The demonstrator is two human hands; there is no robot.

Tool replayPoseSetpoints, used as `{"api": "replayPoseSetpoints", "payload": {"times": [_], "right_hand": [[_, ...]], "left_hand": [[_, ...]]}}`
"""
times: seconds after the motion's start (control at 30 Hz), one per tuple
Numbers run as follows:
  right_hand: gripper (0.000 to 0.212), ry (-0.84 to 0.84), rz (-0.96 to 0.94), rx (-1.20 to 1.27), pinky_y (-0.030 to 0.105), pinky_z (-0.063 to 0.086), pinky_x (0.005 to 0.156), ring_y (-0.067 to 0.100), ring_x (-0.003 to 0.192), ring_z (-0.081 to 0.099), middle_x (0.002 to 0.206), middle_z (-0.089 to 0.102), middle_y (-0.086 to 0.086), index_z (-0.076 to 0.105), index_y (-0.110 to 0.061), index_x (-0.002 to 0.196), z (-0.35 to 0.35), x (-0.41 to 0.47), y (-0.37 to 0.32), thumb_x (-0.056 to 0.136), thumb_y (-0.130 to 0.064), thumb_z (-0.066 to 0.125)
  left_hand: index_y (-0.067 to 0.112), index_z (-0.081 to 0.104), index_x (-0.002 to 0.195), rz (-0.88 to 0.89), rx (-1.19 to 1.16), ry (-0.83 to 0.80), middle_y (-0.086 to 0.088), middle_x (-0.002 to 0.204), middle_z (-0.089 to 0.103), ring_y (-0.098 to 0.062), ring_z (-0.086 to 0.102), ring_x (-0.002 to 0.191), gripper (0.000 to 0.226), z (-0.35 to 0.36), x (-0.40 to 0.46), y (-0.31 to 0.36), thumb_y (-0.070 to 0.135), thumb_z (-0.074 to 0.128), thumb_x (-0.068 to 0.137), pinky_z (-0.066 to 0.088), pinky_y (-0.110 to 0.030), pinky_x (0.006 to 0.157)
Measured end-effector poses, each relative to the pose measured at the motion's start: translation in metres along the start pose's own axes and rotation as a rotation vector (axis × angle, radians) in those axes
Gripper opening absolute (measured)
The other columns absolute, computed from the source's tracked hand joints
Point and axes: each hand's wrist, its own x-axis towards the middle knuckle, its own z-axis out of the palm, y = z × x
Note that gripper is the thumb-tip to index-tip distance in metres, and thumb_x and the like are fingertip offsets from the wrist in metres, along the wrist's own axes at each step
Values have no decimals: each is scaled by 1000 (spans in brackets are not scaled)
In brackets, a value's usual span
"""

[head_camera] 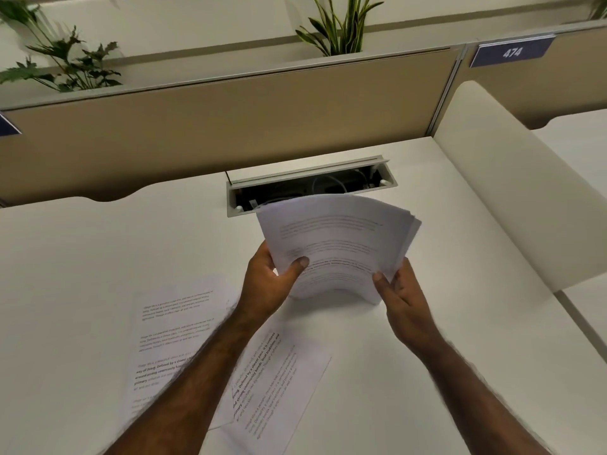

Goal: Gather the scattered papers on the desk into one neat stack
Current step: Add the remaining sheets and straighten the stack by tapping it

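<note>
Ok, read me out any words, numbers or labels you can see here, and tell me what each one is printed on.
"474": white digits on the dark blue sign on the beige partition.
"slower pace", "strong community bonds, local traditions, and": bold print on the white sheet lying on the desk under the left forearm.
"way of living. Defined by a slower": bold print on the other flat white sheet.
Bundle of white papers held in both hands: print too blurred to read.

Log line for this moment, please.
left hand and right hand: gripping paper stack, upright, bottom edge on desk | loose sheets lying flat near left | step: squaring stack
</note>
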Motion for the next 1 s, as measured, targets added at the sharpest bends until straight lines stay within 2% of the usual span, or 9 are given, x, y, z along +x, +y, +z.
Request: {"api": "replayPoseSetpoints", "payload": {"times": [0.07, 0.17, 0.33, 0.43, 0.57, 0.67, 0.83, 0.9, 1.0], "right_hand": [[37, 16, 22, -24, 15, 57, 101, -2, 127, 64, 133, 67, -31, 52, -60, 134, 5, 1, 5, 109, -32, 52], [37, 27, 16, -70, 4, 50, 99, -12, 126, 61, 132, 64, -39, 45, -56, 139, 10, 3, 12, 113, -30, 49], [22, 23, 17, -184, -1, 51, 85, -21, 107, 64, 129, 70, -6, 52, -31, 135, 12, 6, 30, 116, -23, 45], [16, 56, 14, -237, -1, 50, 76, -22, 100, 64, 123, 72, 0, 56, -22, 128, 8, 8, 36, 116, -21, 46], [22, 16, 81, -143, 10, 56, 91, -9, 109, 70, 128, 75, -3, 61, -23, 132, 4, 4, 36, 116, -15, 49], [32, -73, 195, 20, 35, 60, 100, 15, 122, 74, 137, 77, -2, 64, -21, 143, 2, -2, 40, 115, -13, 50], [33, -222, 417, 152, 27, 66, 73, 17, 113, 81, 132, 81, -8, 66, -33, 139, 8, -22, 46, 115, -17, 50], [32, -264, 480, 105, 27, 67, 72, 17, 111, 82, 131, 81, -7, 65, -33, 139, 14, -29, 52, 115, -18, 49], [32, -330, 529, 57, 29, 67, 74, 19, 110, 82, 129, 82, -6, 65, -31, 140, 24, -42, 57, 115, -19, 48]], "left_hand": [[38, 56, 125, -20, 20, 10, 22, 114, 66, -8, 67, 103, 43, 5, 3, -9, 35, 80, 89, 58, -16, 81], [32, 57, 128, -29, 4, -2, 21, 115, 67, -6, 67, 105, 38, 12, 7, -19, 33, 75, 94, 57, -6, 76], [31, 57, 134, -18, 29, -54, 18, 122, 69, -6, 70, 108, 41, 16, 8, -26, 40, 69, 96, 59, -12, 75], [38, 56, 125, -23, 111, -30, 21, 116, 70, -4, 71, 102, 34, 5, 5, -29, 47, 68, 94, 57, -10, 74], [33, 64, 114, -60, 182, 165, 30, 99, 73, 11, 67, 94, 22, -34, -13, -46, 33, 74, 95, 50, -3, 72], [29, 67, 106, -160, 309, 383, 18, 89, 73, 2, 69, 87, 17, -79, -40, -66, 31, 78, 92, 54, -16, 74], [1, 71, 117, -421, 660, 448, -22, 114, 73, -42, 65, 111, 44, -155, -71, -99, 29, 85, 86, 50, -48, 101], [0, 65, 130, -613, 752, 408, -31, 129, 64, -48, 56, 126, 65, -178, -84, -106, 42, 85, 83, 42, -53, 112], [1, 53, 143, -800, 788, 386, -33, 141, 52, -49, 45, 135, 93, -200, -102, -114, 56, 86, 76, 40, -55, 110]]}}
